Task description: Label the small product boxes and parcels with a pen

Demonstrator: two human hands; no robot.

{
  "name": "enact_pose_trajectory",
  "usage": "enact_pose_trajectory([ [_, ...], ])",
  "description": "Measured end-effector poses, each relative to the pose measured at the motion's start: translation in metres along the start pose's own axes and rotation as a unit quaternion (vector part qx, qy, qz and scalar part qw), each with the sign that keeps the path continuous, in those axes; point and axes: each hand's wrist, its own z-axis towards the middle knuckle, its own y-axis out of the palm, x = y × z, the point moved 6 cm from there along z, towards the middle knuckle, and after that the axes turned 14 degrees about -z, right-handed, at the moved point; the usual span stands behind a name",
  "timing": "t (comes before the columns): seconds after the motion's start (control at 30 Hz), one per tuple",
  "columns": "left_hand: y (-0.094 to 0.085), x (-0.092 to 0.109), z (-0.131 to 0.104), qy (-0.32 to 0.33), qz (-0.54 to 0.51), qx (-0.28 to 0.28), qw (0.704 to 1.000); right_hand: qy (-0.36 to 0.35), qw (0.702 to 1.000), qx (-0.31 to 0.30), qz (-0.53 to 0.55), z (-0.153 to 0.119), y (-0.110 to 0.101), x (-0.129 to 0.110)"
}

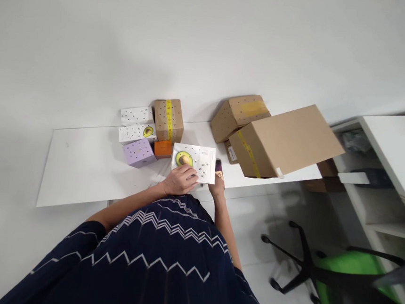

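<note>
Upright before me at the front of the table is a white box (203, 164) with a printed avocado. My left hand (180, 180) is closed at its lower left side, fingers bent against the printed face. My right hand (217, 187) is closed round a small dark purple box (219, 165) just right of the white one, which hides part of it. An orange box (163, 149) and a lilac box (139, 153) stand left of my left hand. Behind them are a white avocado box (129, 134) and another white box (137, 116).
A taped brown carton (160, 122) stands against the wall. Right on the white table (76, 169) are a dotted carton (226, 121) and a larger carton (292, 141) reaching past the front edge. Shelving (389, 206) and a green-black chair (351, 269) are at the right.
</note>
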Motion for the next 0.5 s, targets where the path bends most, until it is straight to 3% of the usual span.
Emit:
enact_pose_trajectory([
  [0.17,0.0,-0.002,-0.002,-0.002,-0.006,0.006,1.0,0.104,0.989,0.048,-0.094,-0.002,-0.006,0.013],
  [0.33,-0.002,-0.002,-0.003,0.0,-0.006,0.009,1.0,0.092,0.99,0.05,-0.093,0.001,0.011,0.012],
  [0.5,-0.001,-0.004,-0.001,-0.005,-0.001,0.003,1.0,0.105,0.991,0.06,-0.054,-0.003,0.01,0.012],
])
